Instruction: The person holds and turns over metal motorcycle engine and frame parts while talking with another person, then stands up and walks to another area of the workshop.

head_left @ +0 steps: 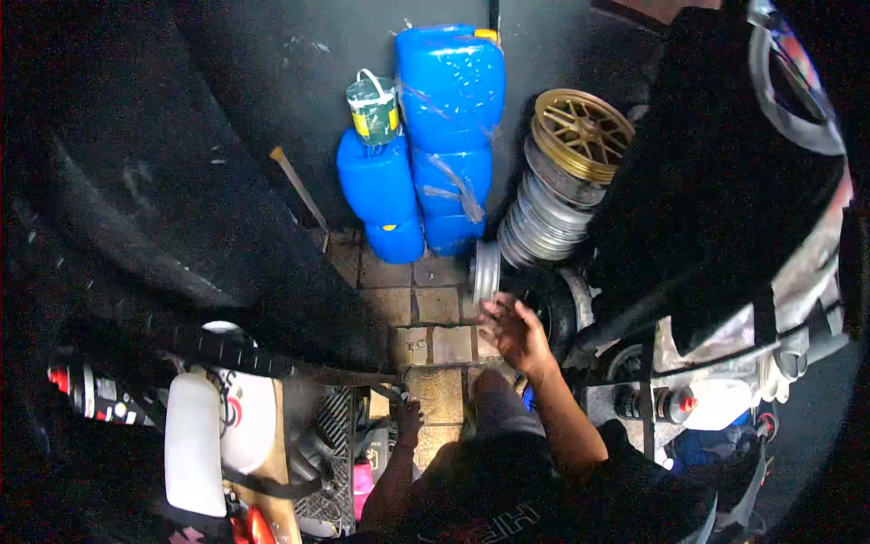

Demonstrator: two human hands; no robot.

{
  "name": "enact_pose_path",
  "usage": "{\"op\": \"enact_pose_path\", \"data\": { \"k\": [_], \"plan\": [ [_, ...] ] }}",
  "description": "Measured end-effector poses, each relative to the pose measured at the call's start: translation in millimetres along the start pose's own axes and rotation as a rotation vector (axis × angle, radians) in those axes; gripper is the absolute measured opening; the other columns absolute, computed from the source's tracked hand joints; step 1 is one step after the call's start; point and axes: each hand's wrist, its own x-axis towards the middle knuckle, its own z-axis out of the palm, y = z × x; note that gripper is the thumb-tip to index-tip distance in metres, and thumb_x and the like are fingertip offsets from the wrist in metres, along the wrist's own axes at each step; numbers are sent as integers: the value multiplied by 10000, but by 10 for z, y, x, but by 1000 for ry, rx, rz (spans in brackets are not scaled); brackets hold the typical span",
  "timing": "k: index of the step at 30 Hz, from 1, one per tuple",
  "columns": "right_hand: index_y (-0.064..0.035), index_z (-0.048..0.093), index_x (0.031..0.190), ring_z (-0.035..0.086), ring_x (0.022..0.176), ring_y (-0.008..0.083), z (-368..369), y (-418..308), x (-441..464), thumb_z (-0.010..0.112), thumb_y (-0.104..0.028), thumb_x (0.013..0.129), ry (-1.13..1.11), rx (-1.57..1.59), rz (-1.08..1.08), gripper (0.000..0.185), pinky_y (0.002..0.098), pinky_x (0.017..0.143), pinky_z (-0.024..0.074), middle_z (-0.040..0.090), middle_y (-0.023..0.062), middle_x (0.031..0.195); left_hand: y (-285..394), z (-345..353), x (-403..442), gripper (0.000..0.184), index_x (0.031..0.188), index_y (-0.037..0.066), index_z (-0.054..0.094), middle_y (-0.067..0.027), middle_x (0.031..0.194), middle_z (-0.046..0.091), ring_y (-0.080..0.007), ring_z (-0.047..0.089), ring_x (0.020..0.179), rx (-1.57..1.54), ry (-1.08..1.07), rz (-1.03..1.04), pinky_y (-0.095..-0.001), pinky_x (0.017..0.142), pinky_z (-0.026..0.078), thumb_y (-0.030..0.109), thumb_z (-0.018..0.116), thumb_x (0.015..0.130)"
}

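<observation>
My right hand (517, 337) is raised over the tiled floor (439, 393), fingers apart and nothing in them. Beyond it, close to the fingertips, is a silver wheel rim (487, 270), and a dark tyre (562, 308) lies to its right. Lower down, my left hand (407, 420) is in shadow beside the end of a dark strap (385, 391). Its fingers are too dark to make out, and whether it touches the strap is unclear. A black ribbed crate (337, 453) stands to the left of that hand.
Blue jerrycans (451, 86) are stacked against the back wall, with a green paint bucket (372, 113) on the shorter stack. To the right rises a pile of rims topped by a gold wheel (584, 131). A white container (194, 444) and spray can (86, 392) sit at left.
</observation>
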Motion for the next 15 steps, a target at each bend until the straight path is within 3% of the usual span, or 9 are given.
{"op": "enact_pose_path", "data": {
  "k": [3, 7, 9, 11, 13, 15],
  "plan": [
    [-171, 596, 1229, 550, 1151, 315, 89, -149, 418, 528, -580, 915, 1, 166, 43, 520, 472, 995, 395, 572, 107, 1345, 150, 136, 332, 368, 1327, 211, 540, 32, 1099, 622, -153, 588, 864, -190, -11, 34, -336, 708, 477, 331, 558, 979],
    [-198, 558, 1341, 482, 1260, 353, 133, -336, 1342, 345, -721, 922, -99, 244, 91, 704, 500, 1040, 365, 518, 122, 1414, 471, 271, 783, 409, 1353, 214, 526, 39, 1113, 632, -143, 599, 875, -309, 39, 98, -348, 712, 481, 401, 511, 991],
    [-184, 535, 1356, 477, 1252, 369, 192, -395, 1925, 377, -741, 900, -95, 265, 140, 737, 526, 1039, 358, 510, 126, 1412, 357, 8, 1568, 374, 1334, 219, 518, 54, 1048, 635, -136, 591, 852, -408, -3, -26, -353, 693, 468, 384, 497, 998],
    [-180, 533, 1348, 492, 1230, 372, 177, -405, 2612, 403, -758, 879, -111, 260, 245, 756, 544, 1035, 358, 520, 125, 1393, 492, 129, 1781, 306, 1264, 229, 547, 52, 945, 618, -135, 564, 800, -295, 271, -16, -340, 669, 448, 373, 479, 1002],
    [-180, 532, 1342, 495, 1225, 370, 150, -364, 3285, 421, -759, 872, -137, 220, 376, 754, 553, 1042, 355, 522, 123, 1386, 669, 90, 1727, 331, 1253, 206, 547, 14, 984, 590, -155, 542, 864, -379, 395, 29, -353, 721, 445, 401, 463, 999],
    [-188, 496, 1373, 465, 1262, 373, 237, -247, 3970, 421, -744, 884, -190, 151, 478, 744, 562, 1066, 325, 485, 121, 1424, 972, -51, 1670, 451, 1299, 149, 520, -60, 1163, 552, -196, 525, 1043, -648, 310, 182, -392, 852, 457, 468, 449, 990]
  ]
}}
